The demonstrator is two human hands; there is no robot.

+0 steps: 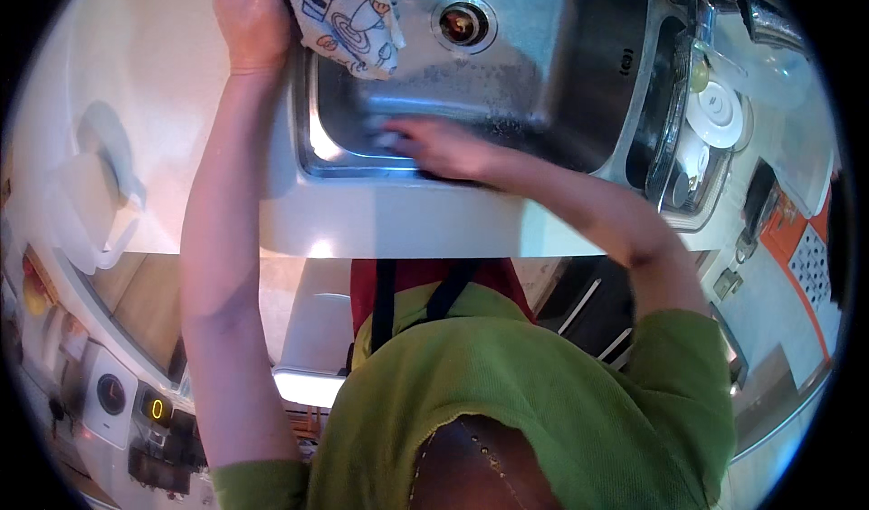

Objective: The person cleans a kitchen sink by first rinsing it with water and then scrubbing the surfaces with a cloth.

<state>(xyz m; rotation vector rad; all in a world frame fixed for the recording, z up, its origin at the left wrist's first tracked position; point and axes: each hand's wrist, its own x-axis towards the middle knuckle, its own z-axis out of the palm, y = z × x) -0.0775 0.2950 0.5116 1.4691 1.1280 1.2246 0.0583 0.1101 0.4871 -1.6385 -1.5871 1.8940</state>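
My left hand (254, 25) is at the upper left beside the sink, its fingers closed by the edge of a patterned cloth (349, 25); whether it grips the cloth is hard to tell. The cloth, printed with cups, hangs over the left side of the stainless steel sink (434, 82). Inside the sink's near-left corner, my right hand (441, 145) is blurred by motion, with a small pale blurred item (383, 133) at its fingertips. The drain (464, 24) holds some dark and brownish matter.
A dish rack (713, 201) with white plates (715, 114) stands right of the sink, near the faucet (777, 31). A pale container (95, 204) stands on the left counter. The counter's front edge (407, 242) runs before my body.
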